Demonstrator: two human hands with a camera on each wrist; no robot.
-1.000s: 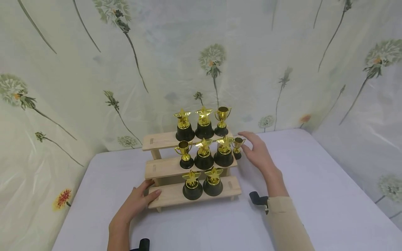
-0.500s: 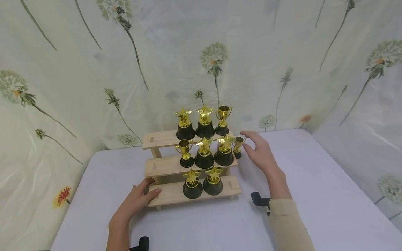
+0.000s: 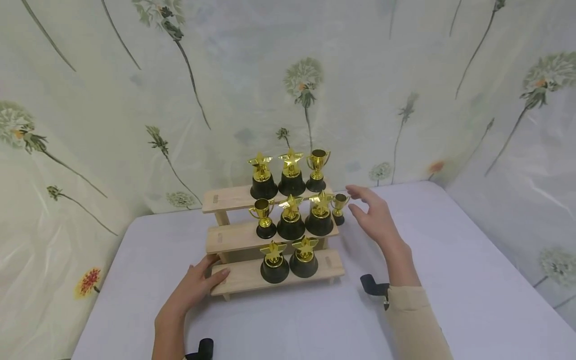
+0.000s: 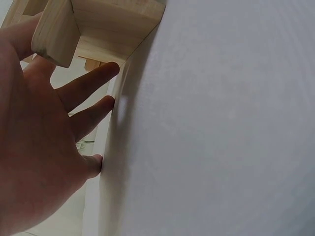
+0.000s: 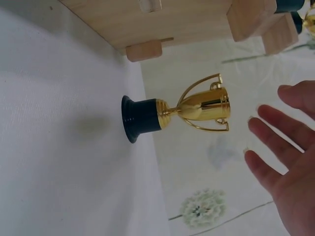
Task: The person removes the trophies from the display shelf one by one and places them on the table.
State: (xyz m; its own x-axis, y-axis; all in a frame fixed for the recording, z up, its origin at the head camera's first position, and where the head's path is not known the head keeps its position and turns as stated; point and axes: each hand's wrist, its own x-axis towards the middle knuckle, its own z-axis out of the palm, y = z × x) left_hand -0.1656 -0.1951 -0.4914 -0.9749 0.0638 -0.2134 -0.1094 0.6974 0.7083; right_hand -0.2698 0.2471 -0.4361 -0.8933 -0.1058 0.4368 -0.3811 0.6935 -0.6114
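A three-tier wooden stand (image 3: 238,238) carries several small gold trophies on black bases. At its lower left end my left hand (image 3: 192,285) grips the bottom plank. The thumb lies on top in the head view, and the other fingers spread behind and below the wood (image 4: 101,29) in the left wrist view. Off the stand's right side, a small gold trophy cup (image 3: 339,207) stands upright on the table. Beside this cup (image 5: 202,105), my right hand (image 3: 371,215) holds nothing; its fingers are parted and loosely bent, with a gap between fingertips and cup in the right wrist view.
On the top tier are two star trophies (image 3: 291,176) and a cup (image 3: 317,170). The middle tier holds a cup (image 3: 264,220) and two stars; two more stars (image 3: 273,265) stand on the bottom. Flower-printed sheeting (image 3: 252,90) hangs behind the white table (image 3: 279,325).
My right hand has drawn slightly to the right, widening the gap to the small trophy cup. My left hand stays at the stand, and the trophies keep their places.
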